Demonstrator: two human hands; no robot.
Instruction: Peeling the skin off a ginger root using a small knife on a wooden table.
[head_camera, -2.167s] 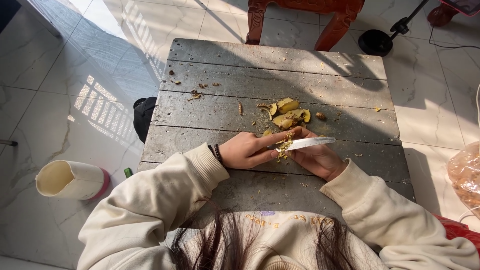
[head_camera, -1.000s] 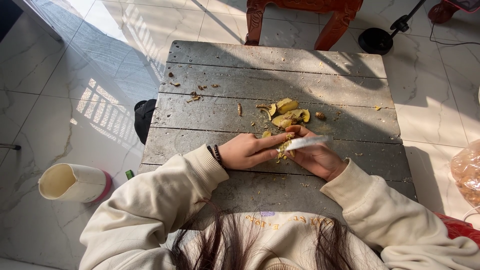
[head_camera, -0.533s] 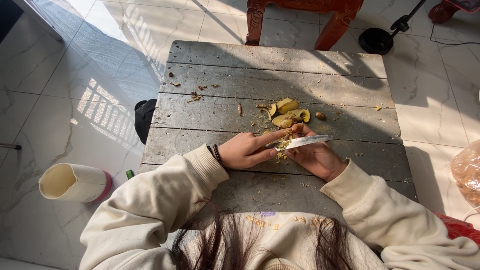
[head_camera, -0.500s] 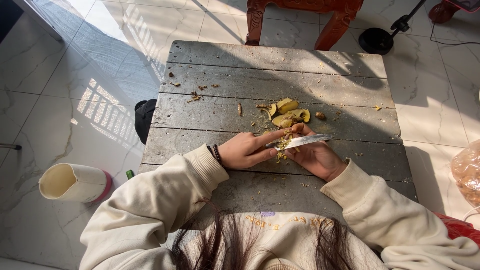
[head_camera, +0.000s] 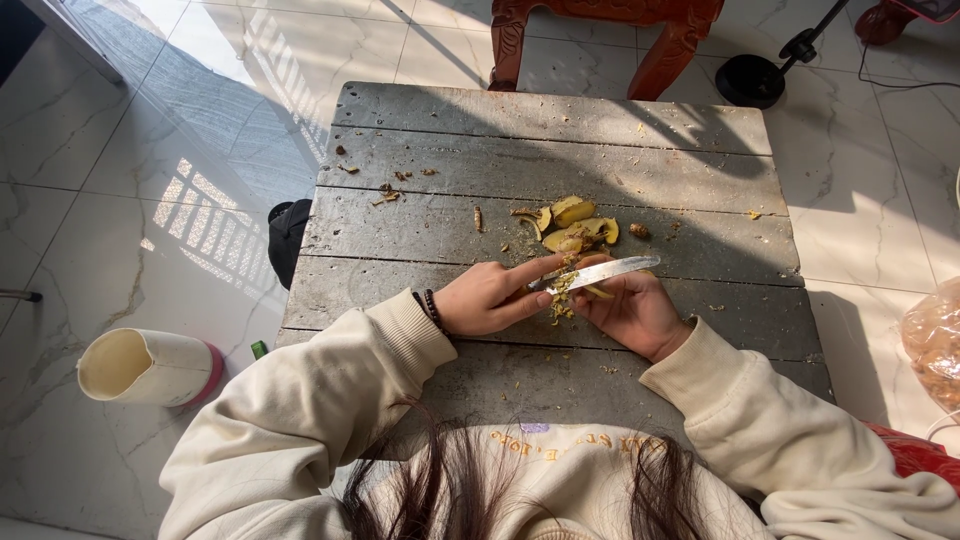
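Right hand (head_camera: 635, 310) grips knife (head_camera: 600, 272); left hand (head_camera: 490, 298) pinches yellow scraps (head_camera: 560, 298) beside it.

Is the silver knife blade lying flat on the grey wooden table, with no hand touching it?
No, both hands hold the silver knife blade.
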